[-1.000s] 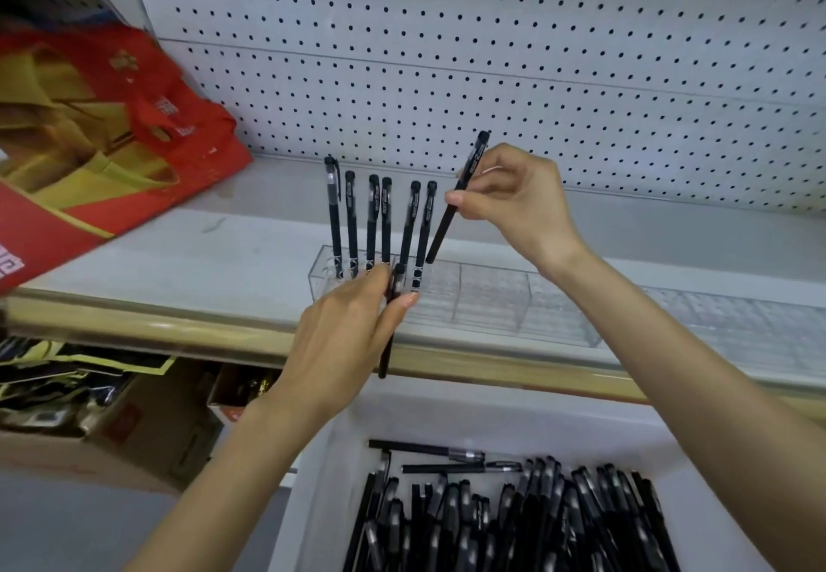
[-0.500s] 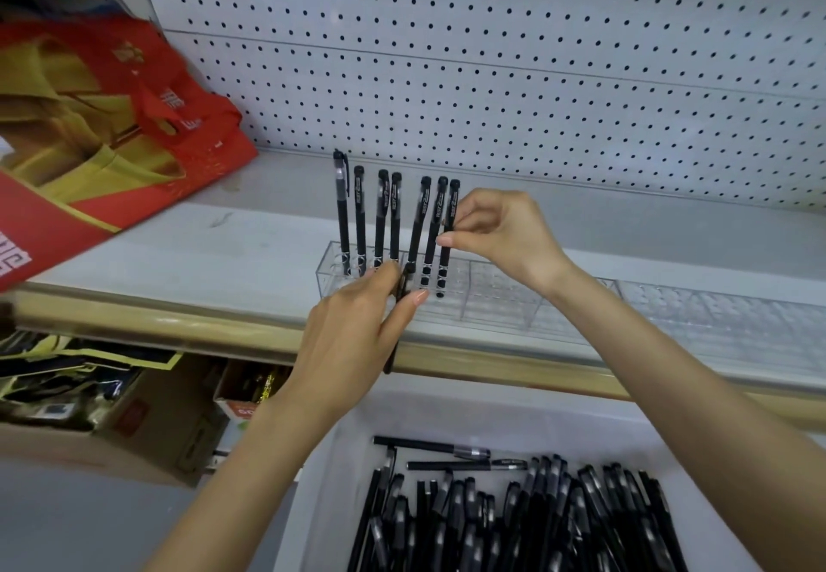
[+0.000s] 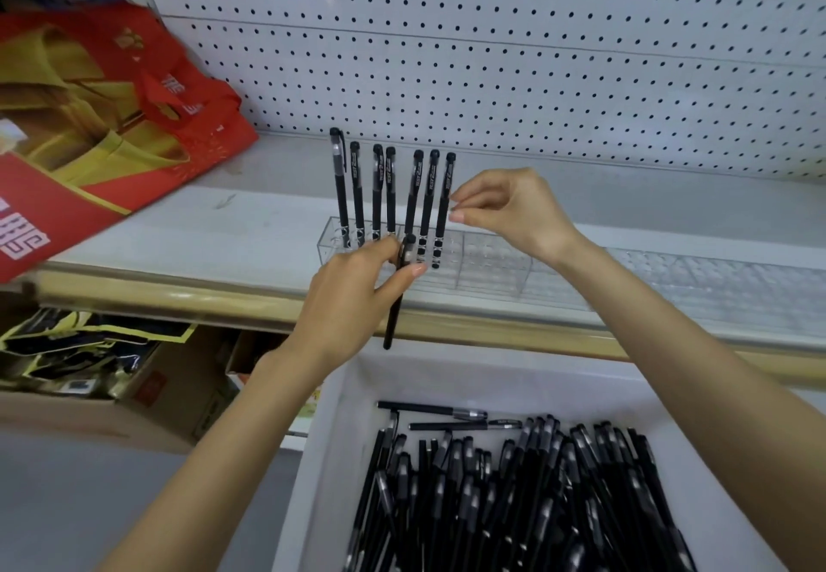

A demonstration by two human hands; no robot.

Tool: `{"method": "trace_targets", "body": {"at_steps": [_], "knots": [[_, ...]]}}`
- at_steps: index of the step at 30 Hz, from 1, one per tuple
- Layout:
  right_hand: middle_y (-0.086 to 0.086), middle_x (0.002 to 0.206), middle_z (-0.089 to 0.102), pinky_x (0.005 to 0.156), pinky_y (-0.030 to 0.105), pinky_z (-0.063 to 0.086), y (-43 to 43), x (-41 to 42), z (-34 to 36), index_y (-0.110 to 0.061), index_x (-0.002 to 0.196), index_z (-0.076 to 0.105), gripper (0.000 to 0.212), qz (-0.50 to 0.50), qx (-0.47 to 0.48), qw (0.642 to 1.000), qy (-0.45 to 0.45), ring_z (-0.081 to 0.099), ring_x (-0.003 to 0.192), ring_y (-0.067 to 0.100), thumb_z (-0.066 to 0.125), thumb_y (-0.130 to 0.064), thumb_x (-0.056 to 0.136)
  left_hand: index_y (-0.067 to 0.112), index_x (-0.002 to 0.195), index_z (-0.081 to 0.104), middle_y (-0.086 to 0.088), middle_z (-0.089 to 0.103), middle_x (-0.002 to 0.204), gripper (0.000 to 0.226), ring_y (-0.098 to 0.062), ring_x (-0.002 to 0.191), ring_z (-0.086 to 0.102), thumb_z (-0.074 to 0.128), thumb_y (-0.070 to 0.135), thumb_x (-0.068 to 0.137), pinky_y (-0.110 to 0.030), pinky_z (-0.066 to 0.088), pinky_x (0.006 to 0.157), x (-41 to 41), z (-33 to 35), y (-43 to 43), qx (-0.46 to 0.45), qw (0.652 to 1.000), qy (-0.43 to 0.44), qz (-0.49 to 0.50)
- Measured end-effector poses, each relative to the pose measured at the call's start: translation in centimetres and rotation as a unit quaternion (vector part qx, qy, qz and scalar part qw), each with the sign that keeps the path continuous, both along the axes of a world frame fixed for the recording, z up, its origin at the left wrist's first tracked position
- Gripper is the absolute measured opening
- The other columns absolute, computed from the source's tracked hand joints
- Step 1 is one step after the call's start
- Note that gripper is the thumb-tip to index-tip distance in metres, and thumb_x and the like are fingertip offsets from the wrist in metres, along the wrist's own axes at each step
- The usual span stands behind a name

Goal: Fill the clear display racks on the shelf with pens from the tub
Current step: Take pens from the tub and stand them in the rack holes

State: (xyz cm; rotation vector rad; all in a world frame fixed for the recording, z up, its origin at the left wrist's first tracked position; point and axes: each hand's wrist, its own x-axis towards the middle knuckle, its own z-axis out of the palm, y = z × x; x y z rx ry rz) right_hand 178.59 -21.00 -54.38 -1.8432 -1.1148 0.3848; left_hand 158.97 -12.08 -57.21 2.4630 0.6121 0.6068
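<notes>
Now my left hand (image 3: pixel 353 298) grips a spare pen (image 3: pixel 393 321), ready for the next slot. At my right hand (image 3: pixel 514 209), curled fingertips meet the seventh pen (image 3: pixel 447 187), upright in the rack (image 3: pixel 491 263); whether they pinch it, I cannot tell. The tub (image 3: pixel 339 437) sits below both hands.

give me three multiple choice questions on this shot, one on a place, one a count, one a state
1. Where does the red bag lie? A) on the shelf, left of the clear rack B) on the floor C) hung on pegs
2. How many pens stand in the clear rack? A) four B) seven C) ten
3. What does the left hand do? A) rests flat and empty B) grips one black pen C) covers the rack
Answers: 1 A, it slumps at the shelf's left end; 2 B, seven stand upright at its left end; 3 B, its fingers curl round a pen.
</notes>
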Motion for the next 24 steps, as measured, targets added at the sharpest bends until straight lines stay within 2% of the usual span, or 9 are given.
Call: {"method": "trace_targets", "body": {"at_steps": [2, 5, 6, 9, 13, 15, 18, 20, 24], "knots": [[0.003, 0.085, 0.074, 0.084, 0.021, 0.053, -1.3, 0.1, 0.7, -0.014, 0.09, 0.071, 0.016, -0.015, 0.018, 1.0, 0.003, 0.07, 0.08, 0.006, 0.079, -0.014, 0.077, 0.013, 0.098, 0.065, 0.005, 0.071, 0.099, 0.034, -0.011, 0.088, 0.063, 0.052, 0.044, 0.091, -0.032, 0.05, 0.078, -0.1, 0.2, -0.1, -0.02, 1.0, -0.012, -0.004], [0.002, 0.085, 0.073, 0.08, 0.02, 0.054, -3.6, -0.5, 1.4, -0.013, 0.089, 0.071, 0.014, -0.021, 0.057, 0.998, 0.031, 0.069, 0.078, 0.007, 0.077, -0.009, 0.077, 0.016, 0.102, 0.071, 0.021, 0.067, 0.099, 0.024, 0.013, 0.092, 0.057, 0.059, 0.035, 0.09, -0.006, 0.042, 0.084, -0.1, 0.8, -0.8, -0.107, 0.992, -0.062, -0.015], [0.003, 0.083, 0.073, 0.078, 0.02, 0.054, -4.4, -1.1, 1.4, -0.011, 0.088, 0.071, 0.014, -0.011, 0.062, 0.997, 0.054, 0.069, 0.076, 0.009, 0.076, -0.006, 0.077, 0.017, 0.103, 0.072, 0.023, 0.066, 0.1, 0.022, 0.015, 0.096, 0.056, 0.062, 0.031, 0.09, -0.004, 0.04, 0.087, -0.1, 1.0, -1.1, -0.14, 0.987, -0.077, -0.016], [0.006, 0.077, 0.072, 0.074, 0.021, 0.056, -6.3, -3.1, 0.7, -0.004, 0.088, 0.07, 0.015, 0.042, 0.044, 0.991, 0.117, 0.069, 0.072, 0.012, 0.074, 0.002, 0.076, 0.011, 0.097, 0.074, 0.012, 0.071, 0.101, 0.016, 0.002, 0.099, 0.064, 0.068, 0.021, 0.086, -0.021, 0.047, 0.095, 0.0, 1.7, -2.0, -0.234, 0.965, -0.119, -0.009], [-0.005, 0.078, 0.073, 0.076, 0.018, 0.053, -7.7, -5.7, -0.7, -0.006, 0.089, 0.072, 0.015, 0.09, 0.018, 0.989, 0.113, 0.069, 0.076, 0.009, 0.075, -0.002, 0.075, 0.015, 0.089, 0.074, 0.008, 0.074, 0.093, 0.007, -0.002, 0.091, 0.067, 0.07, 0.015, 0.084, -0.012, 0.048, 0.084, -0.2, 3.1, -3.4, -0.318, 0.934, -0.164, -0.003], [-0.008, 0.076, 0.073, 0.075, 0.016, 0.052, -7.7, -6.9, -1.2, -0.008, 0.087, 0.072, 0.014, 0.105, 0.031, 0.986, 0.123, 0.068, 0.075, 0.007, 0.075, -0.001, 0.075, 0.01, 0.089, 0.075, 0.001, 0.075, 0.091, 0.01, -0.008, 0.092, 0.068, 0.07, 0.017, 0.084, -0.013, 0.05, 0.082, -0.4, 3.7, -4.0, -0.324, 0.93, -0.172, -0.008], [-0.003, 0.075, 0.072, 0.073, 0.018, 0.053, -7.4, -8.2, -1.3, -0.003, 0.085, 0.071, 0.011, 0.104, 0.066, 0.981, 0.151, 0.068, 0.073, 0.009, 0.074, 0.001, 0.076, -0.005, 0.091, 0.071, -0.019, 0.071, 0.093, 0.036, -0.025, 0.087, 0.066, 0.074, 0.029, 0.081, -0.031, 0.049, 0.086, -0.5, 4.1, -4.3, -0.326, 0.928, -0.179, -0.016], [0.004, 0.076, 0.072, 0.072, 0.023, 0.056, -7.2, -8.8, -0.9, 0.003, 0.087, 0.069, 0.011, 0.103, 0.083, 0.977, 0.168, 0.069, 0.072, 0.013, 0.073, 0.0, 0.077, -0.011, 0.091, 0.067, -0.034, 0.063, 0.093, 0.053, -0.02, 0.082, 0.057, 0.074, 0.039, 0.075, -0.034, 0.043, 0.083, -0.8, 4.4, -4.4, -0.319, 0.93, -0.179, -0.025], [0.0, 0.073, 0.073, 0.064, 0.025, 0.057, -7.1, -9.5, -0.3, -0.002, 0.084, 0.069, 0.006, 0.109, 0.082, 0.977, 0.165, 0.068, 0.071, 0.014, 0.072, -0.004, 0.079, -0.011, 0.085, 0.068, -0.032, 0.064, 0.096, 0.037, -0.03, 0.084, 0.063, 0.072, 0.026, 0.082, -0.036, 0.049, 0.084, -1.1, 5.0, -4.7, -0.302, 0.936, -0.177, -0.019]]}}
